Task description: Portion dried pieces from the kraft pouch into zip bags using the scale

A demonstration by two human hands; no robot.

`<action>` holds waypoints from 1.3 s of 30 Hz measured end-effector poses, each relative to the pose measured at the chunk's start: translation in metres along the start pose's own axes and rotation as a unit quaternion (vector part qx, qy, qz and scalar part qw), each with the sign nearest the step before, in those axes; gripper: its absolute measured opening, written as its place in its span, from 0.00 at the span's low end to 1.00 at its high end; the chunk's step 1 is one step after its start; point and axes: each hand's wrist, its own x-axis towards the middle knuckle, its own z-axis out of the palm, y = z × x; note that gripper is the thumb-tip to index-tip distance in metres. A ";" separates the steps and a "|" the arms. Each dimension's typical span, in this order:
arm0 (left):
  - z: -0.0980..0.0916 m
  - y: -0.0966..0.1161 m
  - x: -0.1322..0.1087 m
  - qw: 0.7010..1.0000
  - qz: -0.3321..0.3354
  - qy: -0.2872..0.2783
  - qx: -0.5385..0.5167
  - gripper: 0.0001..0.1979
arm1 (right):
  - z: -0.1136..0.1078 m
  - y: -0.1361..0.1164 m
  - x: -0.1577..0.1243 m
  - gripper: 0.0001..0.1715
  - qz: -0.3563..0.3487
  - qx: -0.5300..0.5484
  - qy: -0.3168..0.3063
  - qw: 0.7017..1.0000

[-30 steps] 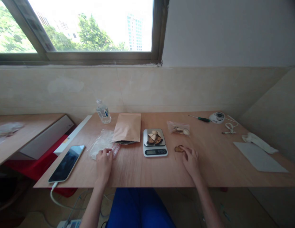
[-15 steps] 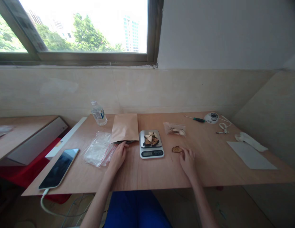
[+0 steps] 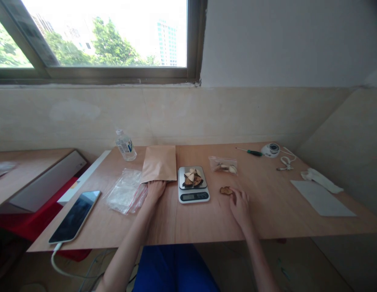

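Observation:
A brown paper bag (image 3: 159,162) lies flat with its mouth toward me. My left hand (image 3: 155,192) reaches into that mouth, its fingers hidden inside. Right of the bag stands a white kitchen scale (image 3: 193,197), with several dried brown and cream slices (image 3: 193,177) heaped on its plate. My right hand (image 3: 240,202) rests on the table, fingertips at a single brown dried slice (image 3: 226,190); the fingers are bent and whether they grip it is unclear. Behind it lies a small clear zip bag (image 3: 223,165) with pale slices inside.
Clear empty zip bags (image 3: 124,192) and a phone (image 3: 75,217) on a cable lie at the left. A water bottle (image 3: 126,147) stands at the back. Rightward are a screwdriver (image 3: 253,153), a white camera (image 3: 271,150), white paper (image 3: 322,198) and a white cloth (image 3: 322,180).
My left hand has moved forward and its fingers have gone into the mouth of the paper bag. My right hand has stayed beside the brown slice.

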 end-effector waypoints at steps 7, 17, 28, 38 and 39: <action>0.003 0.006 0.005 1.000 -0.008 -0.001 -0.027 0.14 | -0.002 -0.001 0.000 0.17 0.012 -0.008 -0.008 1.000; -0.017 -0.016 -0.013 0.994 0.048 -0.060 -0.073 0.13 | 0.001 0.002 -0.001 0.17 0.003 -0.009 0.000 1.000; -0.025 -0.007 -0.031 0.995 0.029 0.001 -0.100 0.11 | 0.001 0.001 0.000 0.17 0.010 -0.015 0.002 1.000; -0.030 0.028 -0.065 0.956 -0.077 0.099 -0.264 0.10 | 0.000 0.002 -0.001 0.17 0.006 -0.013 -0.003 1.000; -0.031 0.035 -0.059 0.953 -0.080 0.096 -0.276 0.11 | 0.000 0.002 -0.001 0.17 0.005 -0.014 -0.002 1.000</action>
